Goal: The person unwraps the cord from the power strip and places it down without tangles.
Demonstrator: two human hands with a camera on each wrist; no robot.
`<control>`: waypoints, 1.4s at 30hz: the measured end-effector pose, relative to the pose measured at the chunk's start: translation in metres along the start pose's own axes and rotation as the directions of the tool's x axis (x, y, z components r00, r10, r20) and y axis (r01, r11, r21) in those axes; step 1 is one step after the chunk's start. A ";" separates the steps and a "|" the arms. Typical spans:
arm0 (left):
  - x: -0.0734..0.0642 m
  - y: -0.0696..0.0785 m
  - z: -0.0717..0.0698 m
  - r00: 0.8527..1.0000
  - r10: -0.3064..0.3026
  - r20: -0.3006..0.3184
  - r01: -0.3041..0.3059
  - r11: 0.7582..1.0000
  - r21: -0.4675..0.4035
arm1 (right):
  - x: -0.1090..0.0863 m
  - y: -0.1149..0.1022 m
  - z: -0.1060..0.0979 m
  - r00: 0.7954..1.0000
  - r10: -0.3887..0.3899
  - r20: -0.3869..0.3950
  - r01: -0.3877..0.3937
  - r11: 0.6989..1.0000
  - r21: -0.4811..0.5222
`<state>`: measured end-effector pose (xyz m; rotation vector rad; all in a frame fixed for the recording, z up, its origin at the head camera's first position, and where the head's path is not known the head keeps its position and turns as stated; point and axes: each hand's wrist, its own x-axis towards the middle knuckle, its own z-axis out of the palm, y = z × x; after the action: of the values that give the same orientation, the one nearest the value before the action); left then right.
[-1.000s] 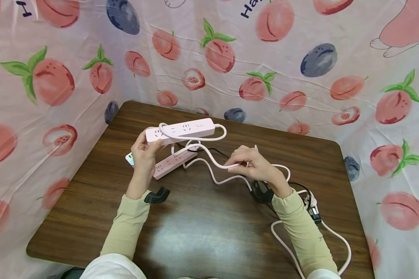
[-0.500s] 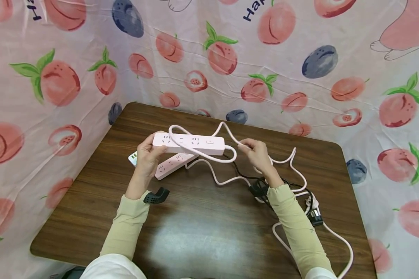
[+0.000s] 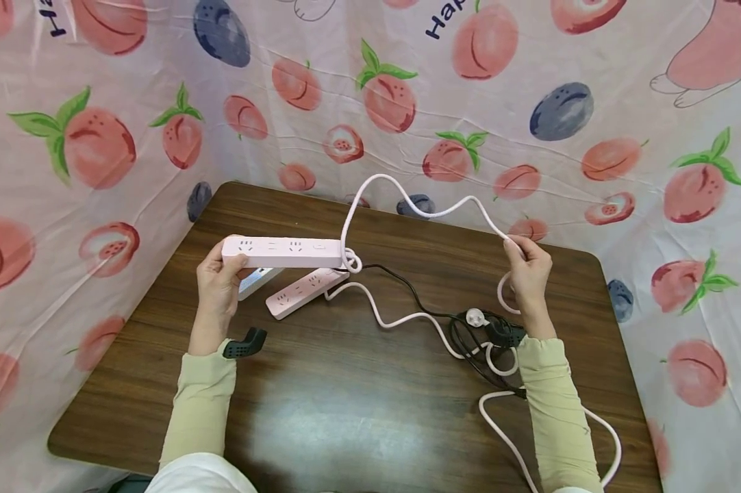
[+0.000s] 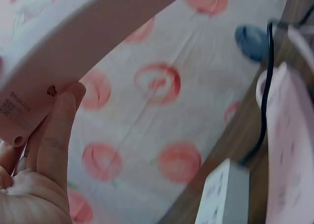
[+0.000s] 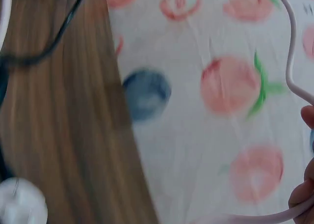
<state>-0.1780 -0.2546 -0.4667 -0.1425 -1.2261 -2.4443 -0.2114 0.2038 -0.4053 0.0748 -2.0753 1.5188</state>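
Observation:
A pale pink power strip [image 3: 284, 253] is held up over the table by my left hand [image 3: 218, 281], which grips its left end with the thumb on the front. In the left wrist view the fingers [image 4: 58, 135] lie against the underside of the power strip [image 4: 73, 52]. The strip's cord [image 3: 432, 214] leaves its right end, loops there and arches through the air. My right hand [image 3: 531, 274] pinches this cord on the right side of the table. Below my right hand a part of the cord hangs down. In the right wrist view only the fingertips [image 5: 306, 184] show, with the cord [image 5: 293, 47] beside them.
A second pink power strip [image 3: 305, 293] lies on the wooden table [image 3: 358, 383]. Behind it sits a white-and-blue strip [image 3: 258, 281] with a black cord [image 3: 407, 284]. Tangled black and white cords and a round white plug [image 3: 475, 317] lie at the right. Patterned cloth [image 3: 321, 137] hangs around the table.
My right hand has moved right, drawing the cord out into a wide arch. The cord loop across the strip's front is gone. My left hand has shifted left with the strip.

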 end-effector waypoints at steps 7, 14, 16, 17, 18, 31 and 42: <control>0.004 0.009 -0.040 0.976 0.096 -0.195 -0.097 0.995 0.004 | -0.009 0.061 -0.036 0.994 0.108 -0.036 -0.113 0.975 -0.191; 0.003 0.009 -0.065 0.924 0.129 -0.360 -0.125 0.992 0.035 | -0.023 0.102 -0.056 0.979 0.195 -0.068 -0.206 0.920 -0.333; 0.001 0.009 -0.070 0.916 0.121 -0.383 -0.117 0.993 0.032 | -0.025 0.109 -0.059 0.973 0.214 -0.086 -0.230 0.906 -0.354; -0.002 0.009 -0.072 0.915 0.117 -0.386 -0.111 0.993 0.037 | -0.026 0.111 -0.060 0.971 0.222 -0.095 -0.241 0.901 -0.360; -0.004 0.008 -0.074 0.914 0.108 -0.390 -0.102 0.994 0.036 | -0.027 0.113 -0.061 0.968 0.230 -0.102 -0.252 0.896 -0.367; -0.035 -0.009 -0.092 0.886 0.009 -0.464 -0.001 1.000 0.018 | -0.035 0.108 -0.055 0.966 0.252 0.062 -0.206 0.890 -0.406; -0.060 -0.001 -0.117 0.963 -0.105 -0.248 0.263 0.572 0.777 | -0.040 0.108 -0.054 0.945 0.190 0.267 -0.060 0.901 -0.429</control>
<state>-0.1131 -0.3276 -0.5546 0.4822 -2.2130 -1.7250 -0.1949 0.2790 -0.5063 0.0108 -2.6602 1.1534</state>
